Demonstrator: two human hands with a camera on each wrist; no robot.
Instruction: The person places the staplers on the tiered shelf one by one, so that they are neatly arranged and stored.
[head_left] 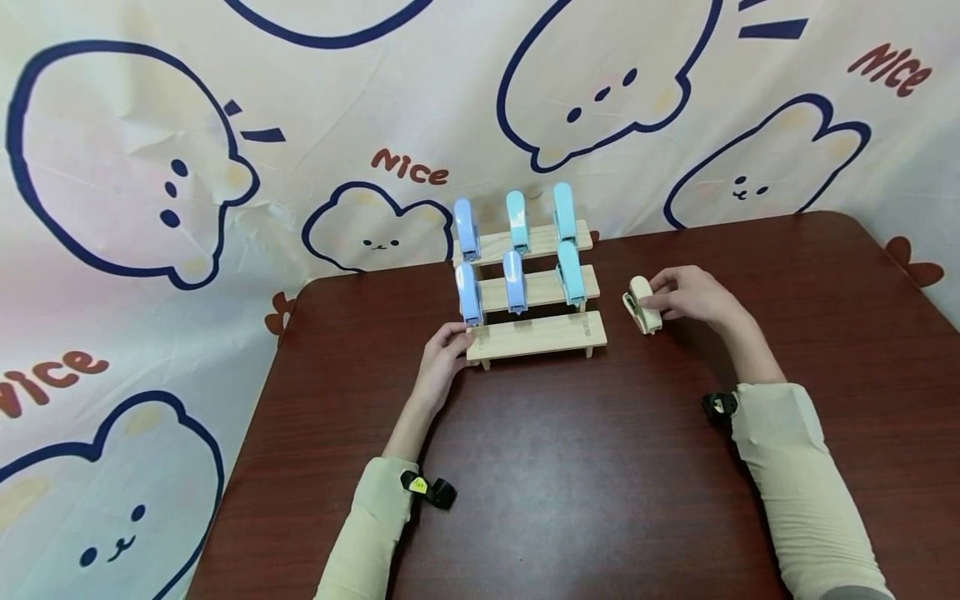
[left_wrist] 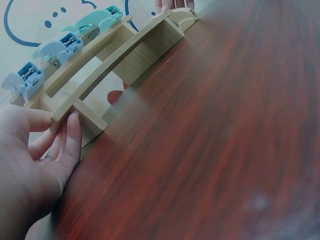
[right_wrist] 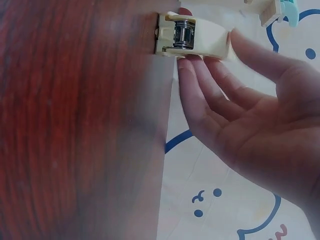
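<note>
A three-tier wooden rack (head_left: 536, 336) stands toward the back of the table, carrying small staplers on its upper two tiers. The top tier has a periwinkle-blue stapler (head_left: 467, 229) and two turquoise ones; the middle tier has two periwinkle staplers and a turquoise stapler (head_left: 571, 273). Its bottom tier is bare. At the left end of that tier, my left hand (head_left: 441, 362) pinches the board, thumb above and fingers beneath in the left wrist view. To the rack's right, my right hand (head_left: 697, 296) holds a cream stapler (head_left: 641, 304) on the table between thumb and fingers.
The dark wooden table (head_left: 540, 483) extends in front of the rack and to both sides. Behind it hangs a pale cloth (head_left: 285, 350) with cartoon bears. Each wrist wears a small black camera.
</note>
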